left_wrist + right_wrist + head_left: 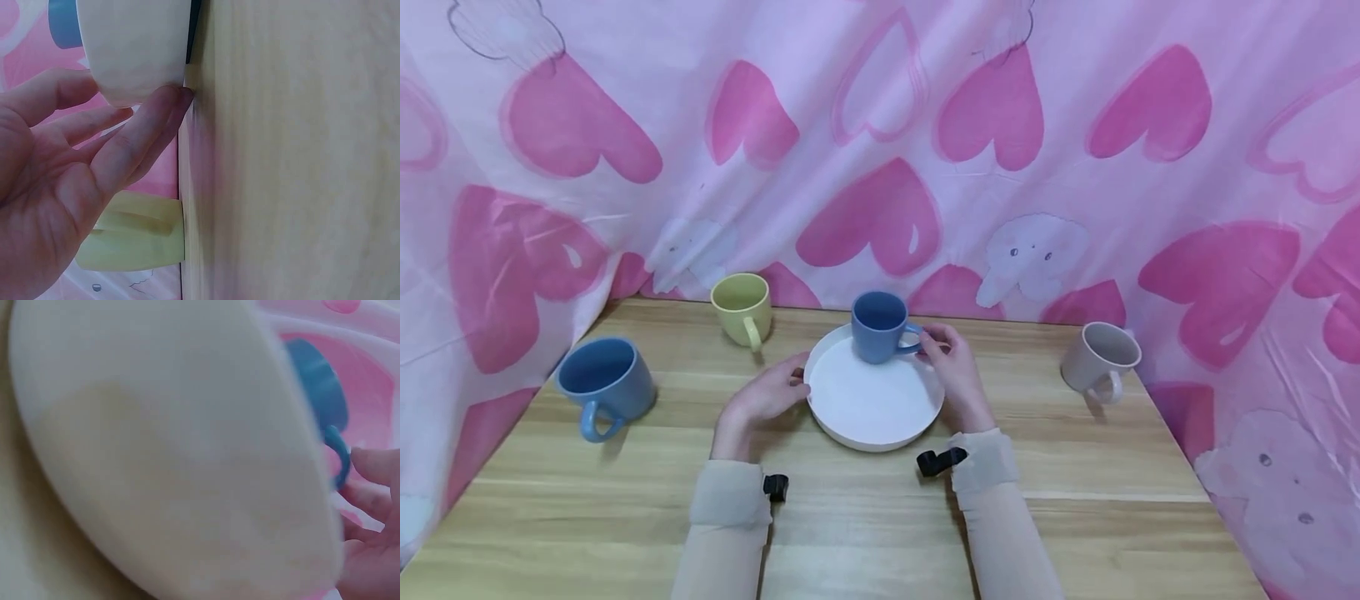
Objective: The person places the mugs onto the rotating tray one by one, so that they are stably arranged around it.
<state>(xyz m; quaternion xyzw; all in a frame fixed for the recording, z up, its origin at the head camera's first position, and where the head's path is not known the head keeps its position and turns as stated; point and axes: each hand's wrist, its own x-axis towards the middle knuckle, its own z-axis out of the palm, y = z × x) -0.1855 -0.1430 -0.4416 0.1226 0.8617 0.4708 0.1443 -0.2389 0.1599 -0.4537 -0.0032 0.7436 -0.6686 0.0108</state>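
A blue mug stands upright at the back of a white round plate with a low raised rim, its handle to the right. My left hand holds the plate's left edge; in the left wrist view the thumb is at the side wall and the fingertips reach its lower edge. At the plate's right, my right hand pinches the mug's handle with thumb and fingers. The plate fills most of the right wrist view and hides part of the mug.
Behind my left hand is a yellow-green mug. A larger blue mug stands at the far left, and a grey-beige mug at the right. A pink heart-patterned cloth hangs behind the wooden table.
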